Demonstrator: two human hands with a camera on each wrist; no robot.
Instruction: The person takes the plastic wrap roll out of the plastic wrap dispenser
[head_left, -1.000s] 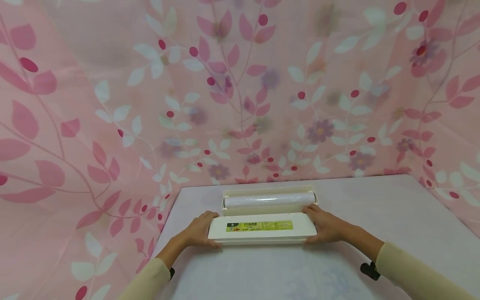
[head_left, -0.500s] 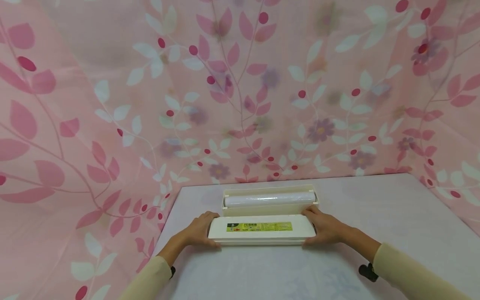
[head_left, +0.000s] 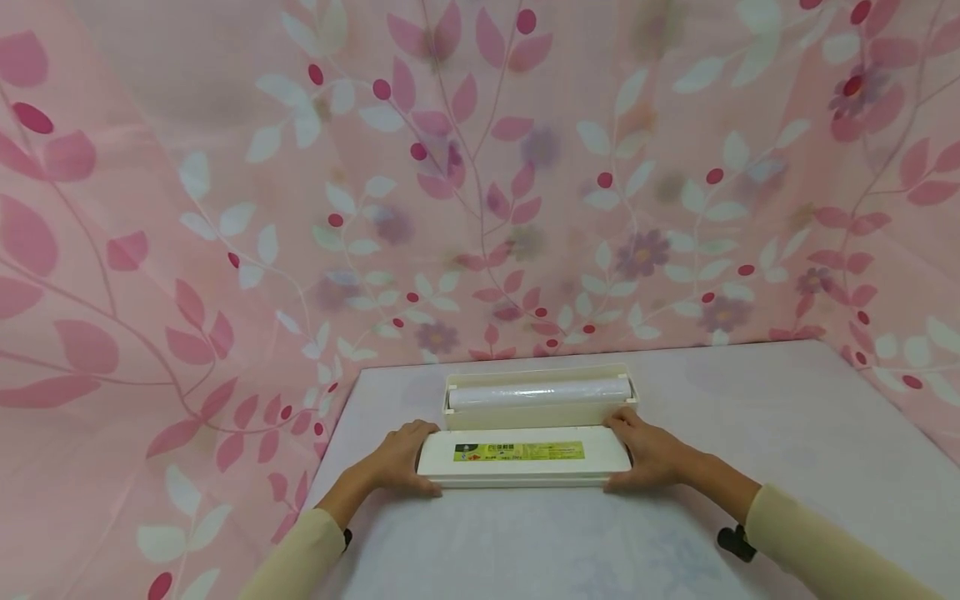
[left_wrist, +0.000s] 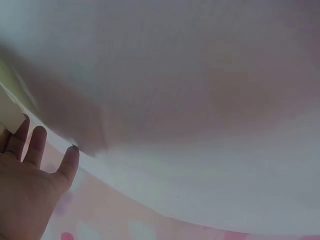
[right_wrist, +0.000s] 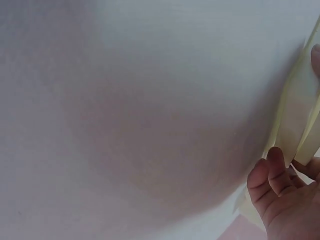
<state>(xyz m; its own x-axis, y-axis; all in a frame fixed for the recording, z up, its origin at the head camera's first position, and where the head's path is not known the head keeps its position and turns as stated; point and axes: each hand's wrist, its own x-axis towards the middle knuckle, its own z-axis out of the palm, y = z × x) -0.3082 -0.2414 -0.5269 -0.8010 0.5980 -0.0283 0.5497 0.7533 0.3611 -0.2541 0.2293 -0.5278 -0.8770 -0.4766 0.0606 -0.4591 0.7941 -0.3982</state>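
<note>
In the head view, a long white lid [head_left: 525, 469] with a green and yellow label [head_left: 517, 451] lies level in front of me. My left hand [head_left: 400, 460] grips its left end and my right hand [head_left: 647, 454] its right end, thumbs at the near edge, fingers round the ends. Right behind the lid stands an uncovered cream box [head_left: 532, 417] with a shiny roll of cling film [head_left: 540, 393] inside. The left wrist view catches only a corner of the lid [left_wrist: 9, 116] by the fingers. In the right wrist view, fingertips touch the end of the lid [right_wrist: 295, 115].
A pale cloth covers the table [head_left: 765, 442]. Pink curtains [head_left: 480, 183] with leaf and flower prints hang behind it and at both sides. Small black straps or mounts [head_left: 737, 543] show at the wrists, below the beige sleeves [head_left: 825, 542].
The head view has tilted slightly. Both hands keep their grip on the lid, which stays almost in place in front of the box.
</note>
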